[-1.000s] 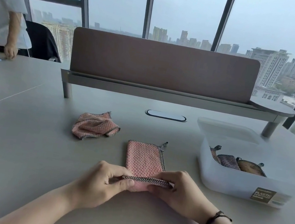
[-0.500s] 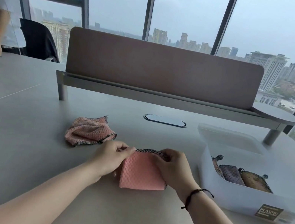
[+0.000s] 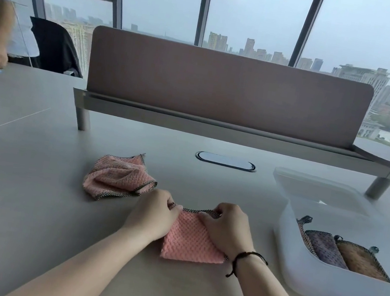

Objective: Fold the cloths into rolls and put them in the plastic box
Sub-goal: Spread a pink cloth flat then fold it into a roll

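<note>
Fingers (image 3: 173, 207) of both hands curled, pinching far edge of folded pink waffle-weave cloth (image 3: 192, 241) on grey bench (image 3: 25, 197).

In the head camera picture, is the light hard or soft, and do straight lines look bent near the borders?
Head view: soft, even daylight from an overcast sky behind the windows, no hard shadows on the table; faint pale sheen on its far part; wide-angle bending shows in the leaning window frames and the curved plastic box; the folded pink cloth under both hands is reasonably sharp, its weave readable.
</note>
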### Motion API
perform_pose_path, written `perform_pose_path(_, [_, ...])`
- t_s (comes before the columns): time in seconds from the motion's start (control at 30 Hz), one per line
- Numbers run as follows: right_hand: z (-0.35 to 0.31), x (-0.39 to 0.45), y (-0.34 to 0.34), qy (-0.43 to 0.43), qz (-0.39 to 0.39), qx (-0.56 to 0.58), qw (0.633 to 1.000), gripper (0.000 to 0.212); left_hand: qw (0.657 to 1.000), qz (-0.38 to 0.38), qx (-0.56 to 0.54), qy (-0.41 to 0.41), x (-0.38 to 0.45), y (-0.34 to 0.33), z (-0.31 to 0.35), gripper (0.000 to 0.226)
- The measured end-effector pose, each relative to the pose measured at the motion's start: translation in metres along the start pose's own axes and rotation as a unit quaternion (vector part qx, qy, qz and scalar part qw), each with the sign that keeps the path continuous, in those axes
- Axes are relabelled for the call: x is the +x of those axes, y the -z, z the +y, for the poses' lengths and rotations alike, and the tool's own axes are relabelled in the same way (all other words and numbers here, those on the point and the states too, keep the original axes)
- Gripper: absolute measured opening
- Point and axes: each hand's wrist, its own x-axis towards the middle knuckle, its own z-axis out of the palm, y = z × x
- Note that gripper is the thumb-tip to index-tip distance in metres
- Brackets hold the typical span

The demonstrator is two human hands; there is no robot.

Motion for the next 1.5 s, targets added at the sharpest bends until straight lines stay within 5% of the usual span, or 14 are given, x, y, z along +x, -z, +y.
perform_pose_path(0.23, [-0.007,-0.016,0.003,-0.013,0.048,0.004,0.999,0.031,0.997,0.056,-0.042,-0.039,-0.023,0.011,0.0,0.027])
perform_pose_path(0.4, [0.0,-0.034,0.017,0.236,0.199,-0.192,0.932,0.028,0.977,0.064,0.037,-0.2,-0.037,0.02,-0.013,0.029])
perform_pose_path(0.47, [0.004,-0.037,0.016,0.306,0.128,-0.169,0.928,0.031,0.965,0.0,0.066,-0.252,-0.038,0.021,-0.014,0.038])
perform_pose_path(0.57, [0.014,-0.041,0.009,0.277,-0.082,-0.159,0.944,0.059,0.957,-0.097,0.107,-0.252,-0.042,0.015,-0.016,0.063])
perform_pose_path(0.7, [0.02,-0.042,0.006,0.223,-0.185,-0.206,0.935,0.077,0.95,-0.165,0.15,-0.219,-0.039,0.008,-0.022,0.051])
perform_pose_path(0.87, [0.02,-0.042,0.008,0.216,-0.198,-0.237,0.926,0.068,0.932,-0.214,0.211,-0.204,-0.041,0.014,-0.025,0.064])
perform_pose_path(1.07, [0.02,-0.038,0.009,0.224,-0.213,-0.24,0.92,0.085,0.922,-0.225,0.248,-0.195,-0.044,0.015,-0.021,0.057])
perform_pose_path(1.27, [0.029,-0.047,0.015,0.27,-0.144,-0.196,0.932,0.085,0.925,-0.212,0.239,-0.204,-0.045,0.016,-0.025,0.058])
perform_pose_path(1.5, [0.043,-0.056,0.022,0.365,-0.067,-0.173,0.912,0.045,0.953,-0.163,0.112,-0.229,-0.041,0.016,-0.03,0.056])
